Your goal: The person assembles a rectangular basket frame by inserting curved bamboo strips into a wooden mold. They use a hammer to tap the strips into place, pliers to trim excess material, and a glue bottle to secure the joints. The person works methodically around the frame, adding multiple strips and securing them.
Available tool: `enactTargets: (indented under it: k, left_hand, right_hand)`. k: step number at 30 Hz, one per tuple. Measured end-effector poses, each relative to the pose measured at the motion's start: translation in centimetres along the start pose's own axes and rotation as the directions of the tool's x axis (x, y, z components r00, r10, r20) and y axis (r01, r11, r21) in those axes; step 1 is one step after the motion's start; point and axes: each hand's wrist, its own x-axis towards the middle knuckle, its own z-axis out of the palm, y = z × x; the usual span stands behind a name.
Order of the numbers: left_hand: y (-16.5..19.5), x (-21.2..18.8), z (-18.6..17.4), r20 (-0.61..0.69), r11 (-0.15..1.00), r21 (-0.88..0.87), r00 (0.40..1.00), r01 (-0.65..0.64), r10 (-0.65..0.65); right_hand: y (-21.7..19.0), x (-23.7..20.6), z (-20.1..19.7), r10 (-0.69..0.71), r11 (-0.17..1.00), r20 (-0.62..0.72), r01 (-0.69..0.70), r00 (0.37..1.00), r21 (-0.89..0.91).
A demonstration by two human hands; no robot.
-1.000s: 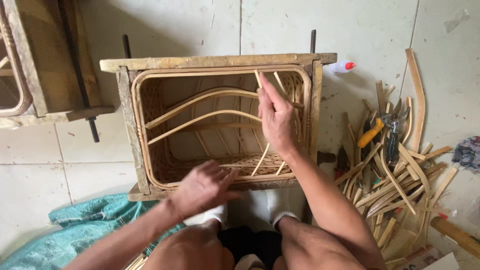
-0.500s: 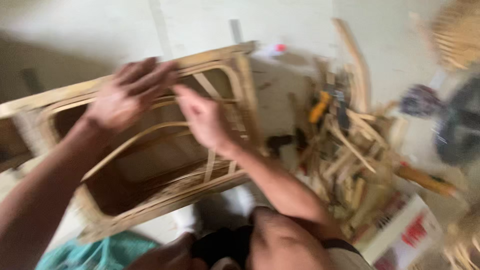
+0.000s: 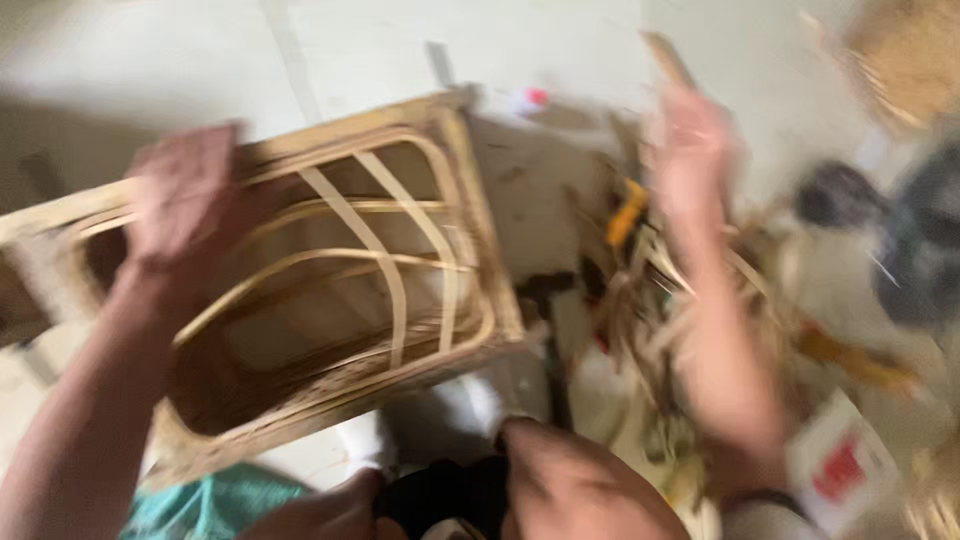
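Note:
A rattan and wood frame point(image 3: 470, 200) lies tilted on the tiled floor, with thin cane strips point(image 3: 385, 265) woven across its opening. My left hand point(image 3: 185, 195) rests flat on the frame's far top rail. My right hand point(image 3: 690, 140) is off the frame, over a pile of cane strips and sticks point(image 3: 680, 290) to the right, fingers spread, nothing visibly in it. The picture is heavily blurred by motion.
A yellow-handled tool point(image 3: 628, 212) lies in the pile. A teal cloth point(image 3: 215, 505) sits at the lower left by my knees. A dark object point(image 3: 920, 250) and a woven basket point(image 3: 905, 60) are at the right. A red-and-white package point(image 3: 840, 465) lies at the lower right.
My right hand left the cane strips in the frame and swung right over the pile. My left hand moved from the near rail up to the far rail. The view turned right.

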Motion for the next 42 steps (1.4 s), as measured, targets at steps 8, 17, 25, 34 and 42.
enactTargets:
  k: [8,17,25,34,42]
  left_hand:
    - [-3.6,0.9,3.4,-0.326,0.984,-0.037,0.933,-0.172,0.151]
    - [-3.9,1.3,4.6,-0.318,0.988,-0.057,0.941,-0.141,0.117]
    - [-2.3,2.0,4.1,-0.338,0.994,0.082,0.936,-0.072,0.096]
    - [-1.0,1.9,3.2,-0.37,0.987,0.06,0.915,-0.148,0.16]
    - [0.1,3.5,2.8,-0.308,0.99,-0.032,0.944,-0.138,0.122]
  right_hand:
    - [13.0,9.1,-5.7,-0.385,0.374,0.134,0.287,0.913,-0.882]
    - [12.9,8.3,-6.8,-0.295,0.57,-0.057,0.128,0.954,-0.811]
    - [9.0,3.1,-9.9,-0.533,0.6,0.226,0.553,0.815,-0.578]
    - [17.8,-10.9,-0.9,0.011,0.643,0.385,0.288,0.923,-0.709]
    - [25.3,-14.0,0.9,0.026,0.709,0.356,0.234,0.934,-0.666]
